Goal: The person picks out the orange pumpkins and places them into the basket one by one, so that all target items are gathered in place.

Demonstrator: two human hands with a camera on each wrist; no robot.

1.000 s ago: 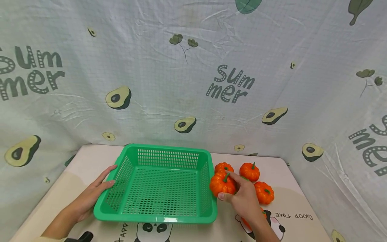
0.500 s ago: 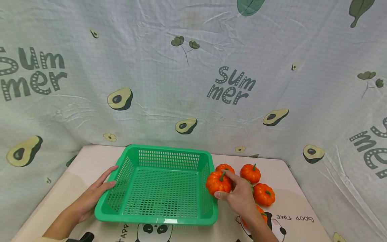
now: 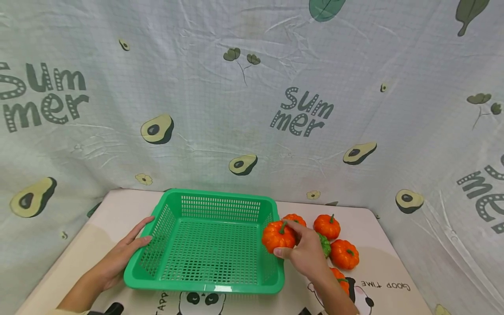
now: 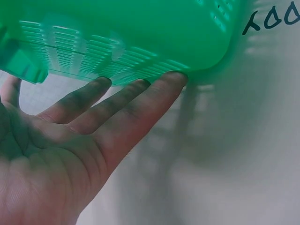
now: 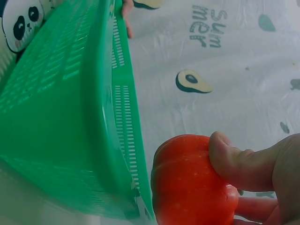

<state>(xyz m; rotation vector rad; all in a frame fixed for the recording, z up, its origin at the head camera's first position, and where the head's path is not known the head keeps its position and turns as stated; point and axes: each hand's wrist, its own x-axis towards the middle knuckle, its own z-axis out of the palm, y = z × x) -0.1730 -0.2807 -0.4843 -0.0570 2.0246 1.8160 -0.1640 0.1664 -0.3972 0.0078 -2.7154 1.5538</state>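
A small orange pumpkin point(image 3: 278, 236) with a green stem is pinched between the thumb and fingers of my right hand point(image 3: 309, 250). It is over the right rim of a green plastic basket point(image 3: 214, 287), whose perforated floor shows bare in the head view. In the right wrist view the pumpkin point(image 5: 190, 183) is beside the basket's outer wall point(image 5: 51, 126), my thumb pressing on it. My left hand point(image 3: 118, 258) is at the basket's left side. Seen in the left wrist view, its straight fingers point(image 4: 136, 110) touch the outside of the slotted wall point(image 4: 93, 51).
To the right of the basket are more orange pumpkins point(image 3: 327, 226), point(image 3: 344, 254) and a green pumpkin point(image 3: 325, 245). One orange pumpkin point(image 3: 341, 280) is partly behind my right forearm. The table point(image 3: 387, 262) carries panda prints. A patterned cloth point(image 3: 204, 109) hangs behind.
My right hand has carried the orange pumpkin leftward to the basket's right rim, uncovering more of the green pumpkin behind it. The left hand and basket stay in place.
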